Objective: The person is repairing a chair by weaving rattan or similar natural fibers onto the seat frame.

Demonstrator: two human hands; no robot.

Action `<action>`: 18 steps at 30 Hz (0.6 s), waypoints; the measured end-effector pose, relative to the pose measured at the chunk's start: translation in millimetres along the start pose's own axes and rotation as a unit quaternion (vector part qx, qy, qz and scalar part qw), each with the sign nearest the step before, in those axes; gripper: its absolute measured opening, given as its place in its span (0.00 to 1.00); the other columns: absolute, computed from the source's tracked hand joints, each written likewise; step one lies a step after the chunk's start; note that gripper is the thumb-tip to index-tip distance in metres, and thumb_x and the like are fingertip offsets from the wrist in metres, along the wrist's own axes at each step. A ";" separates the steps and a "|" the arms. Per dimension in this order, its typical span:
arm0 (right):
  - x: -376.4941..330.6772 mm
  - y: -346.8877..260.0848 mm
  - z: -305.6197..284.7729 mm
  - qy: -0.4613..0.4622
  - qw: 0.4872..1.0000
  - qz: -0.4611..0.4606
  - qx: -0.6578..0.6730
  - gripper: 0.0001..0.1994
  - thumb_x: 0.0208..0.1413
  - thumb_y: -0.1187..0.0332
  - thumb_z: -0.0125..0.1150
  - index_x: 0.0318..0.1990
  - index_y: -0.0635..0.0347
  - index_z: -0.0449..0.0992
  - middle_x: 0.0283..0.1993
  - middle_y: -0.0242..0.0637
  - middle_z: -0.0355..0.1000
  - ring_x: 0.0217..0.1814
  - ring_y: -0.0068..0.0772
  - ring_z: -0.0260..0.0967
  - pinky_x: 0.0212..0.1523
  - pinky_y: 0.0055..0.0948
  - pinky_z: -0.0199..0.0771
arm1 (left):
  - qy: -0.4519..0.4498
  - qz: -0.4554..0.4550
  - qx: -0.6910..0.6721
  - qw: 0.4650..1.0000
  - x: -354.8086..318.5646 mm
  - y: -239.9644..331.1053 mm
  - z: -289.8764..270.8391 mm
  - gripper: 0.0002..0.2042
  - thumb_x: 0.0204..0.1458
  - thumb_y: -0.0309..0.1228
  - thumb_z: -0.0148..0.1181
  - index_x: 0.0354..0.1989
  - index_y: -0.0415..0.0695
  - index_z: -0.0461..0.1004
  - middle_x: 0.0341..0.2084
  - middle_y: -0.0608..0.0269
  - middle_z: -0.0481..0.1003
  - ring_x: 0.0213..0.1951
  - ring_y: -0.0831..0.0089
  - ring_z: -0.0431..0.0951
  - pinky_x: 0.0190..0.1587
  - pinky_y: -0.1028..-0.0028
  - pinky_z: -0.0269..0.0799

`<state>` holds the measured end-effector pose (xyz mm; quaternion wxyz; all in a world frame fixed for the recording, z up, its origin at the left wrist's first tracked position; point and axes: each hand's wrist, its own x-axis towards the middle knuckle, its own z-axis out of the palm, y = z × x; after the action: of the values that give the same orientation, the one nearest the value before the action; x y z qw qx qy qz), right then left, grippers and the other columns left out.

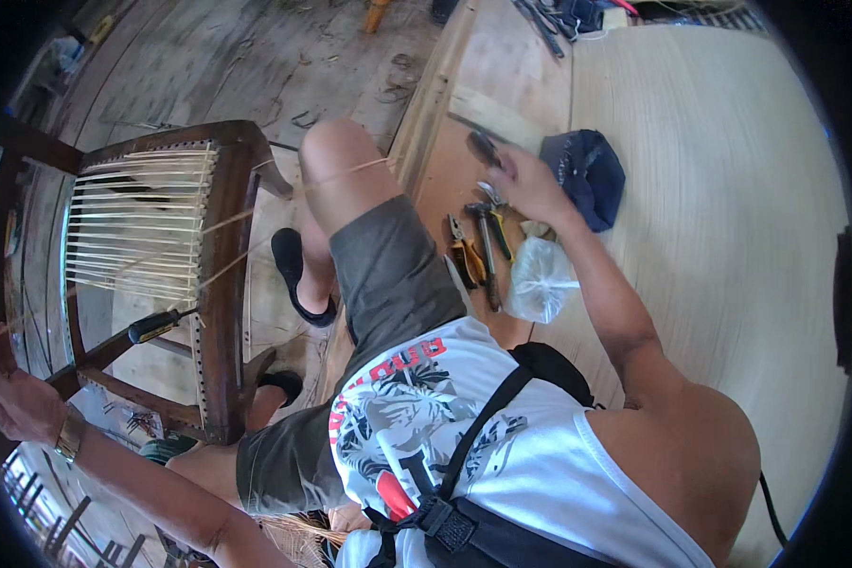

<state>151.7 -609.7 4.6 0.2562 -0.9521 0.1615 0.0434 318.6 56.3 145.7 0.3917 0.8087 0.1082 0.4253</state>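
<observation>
A dark wooden chair frame (227, 312) stands at the left, with pale cane strips (137, 213) strung across its seat opening. A black-handled awl or screwdriver (156, 325) is lodged at the seat's near edge. At the far left, my left hand (19, 393) is closed at a thin cane strip, its fingertips partly lost at the dark picture rim. One long strip runs from the seat over my knee. My right hand (530, 186) is closed on a dark, rounded object (483, 149) above the bench, its kind unclear. Yellow-and-black pliers (498, 222) lie just below that hand.
Orange-handled pliers (466, 256), a hammer (486, 246) and a clear plastic bag (540, 281) lie on the wooden bench. A dark cloth cap (587, 178) is beside my right wrist. More tools (544, 28) are at the bench's far end. Cane scraps litter the plank floor (208, 66).
</observation>
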 end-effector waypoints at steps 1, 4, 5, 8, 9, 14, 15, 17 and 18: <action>-24.2 21.0 12.6 -0.010 1.000 0.023 0.016 0.18 0.56 0.66 0.60 0.52 0.64 0.72 0.45 0.53 0.72 0.45 0.53 0.73 0.48 0.42 0.73 | -0.089 -0.064 -0.220 0.969 1.7 -5.8 -0.2 0.16 0.63 0.30 0.48 0.51 0.32 0.76 0.56 0.50 0.75 0.59 0.63 0.74 0.60 0.67 0.71; -86.5 62.9 55.1 -0.019 0.999 0.023 -0.031 0.20 0.57 0.65 0.60 0.55 0.66 0.69 0.50 0.58 0.70 0.54 0.58 0.68 0.55 0.47 0.69 | -0.074 -0.180 -0.388 0.901 17.1 -56.7 -3.1 0.18 0.66 0.34 0.45 0.54 0.33 0.72 0.47 0.50 0.77 0.54 0.63 0.75 0.64 0.68 0.64; -103.7 69.0 69.0 -0.026 0.998 0.029 -0.042 0.21 0.58 0.65 0.60 0.55 0.66 0.68 0.52 0.61 0.70 0.57 0.63 0.67 0.57 0.48 0.68 | -0.105 -0.197 -0.331 0.917 25.9 -85.2 -3.7 0.18 0.65 0.34 0.47 0.54 0.34 0.73 0.46 0.50 0.77 0.52 0.62 0.76 0.64 0.67 0.64; -112.0 74.7 99.9 0.055 0.991 -0.055 -0.108 0.26 0.57 0.63 0.62 0.59 0.66 0.64 0.57 0.63 0.65 0.60 0.64 0.63 0.60 0.47 0.65 | -0.135 -0.324 -0.266 0.898 50.4 -191.9 -12.0 0.10 0.63 0.30 0.47 0.45 0.38 0.71 0.38 0.55 0.73 0.44 0.65 0.74 0.54 0.68 0.63; -109.8 74.7 105.7 0.029 0.992 0.019 -0.124 0.28 0.57 0.61 0.61 0.62 0.66 0.63 0.58 0.62 0.64 0.62 0.63 0.61 0.62 0.49 0.62 | -0.116 -0.395 -0.313 0.856 55.9 -228.5 -15.4 0.07 0.62 0.29 0.47 0.41 0.39 0.70 0.34 0.57 0.71 0.40 0.67 0.72 0.49 0.69 0.62; -86.9 96.2 97.6 0.194 0.947 0.076 -0.246 0.35 0.55 0.52 0.63 0.65 0.65 0.61 0.62 0.58 0.61 0.66 0.59 0.57 0.65 0.50 0.58 | -0.071 -0.543 -0.521 0.655 58.9 -313.2 -0.3 0.12 0.62 0.30 0.52 0.23 0.48 0.65 0.17 0.69 0.64 0.22 0.77 0.62 0.28 0.76 0.54; -78.2 102.7 91.2 0.190 0.949 0.078 -0.238 0.37 0.54 0.49 0.64 0.65 0.64 0.61 0.63 0.57 0.60 0.66 0.59 0.56 0.66 0.51 0.58 | -0.118 -0.522 -0.496 0.684 52.9 -310.5 6.6 0.13 0.62 0.31 0.52 0.23 0.49 0.66 0.16 0.69 0.64 0.21 0.76 0.62 0.28 0.74 0.54; -70.2 111.4 79.4 0.104 0.963 0.087 -0.233 0.39 0.52 0.51 0.67 0.66 0.62 0.60 0.65 0.55 0.61 0.67 0.58 0.58 0.66 0.49 0.59 | -0.083 -0.535 -0.356 0.761 37.7 -293.3 13.1 0.12 0.62 0.35 0.54 0.24 0.50 0.68 0.16 0.69 0.64 0.21 0.72 0.64 0.29 0.71 0.57; -67.9 114.4 70.8 0.031 0.983 0.050 -0.173 0.39 0.50 0.55 0.70 0.66 0.62 0.60 0.64 0.55 0.62 0.67 0.57 0.59 0.66 0.47 0.60 | -0.029 -0.534 -0.259 0.804 29.7 -283.6 23.1 0.12 0.62 0.37 0.55 0.25 0.51 0.70 0.16 0.69 0.65 0.22 0.70 0.65 0.30 0.69 0.60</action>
<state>49.9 -648.1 -99.6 0.0796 -0.9737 0.2068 0.0536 399.5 248.8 -49.9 0.7549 0.5037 0.3970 0.1375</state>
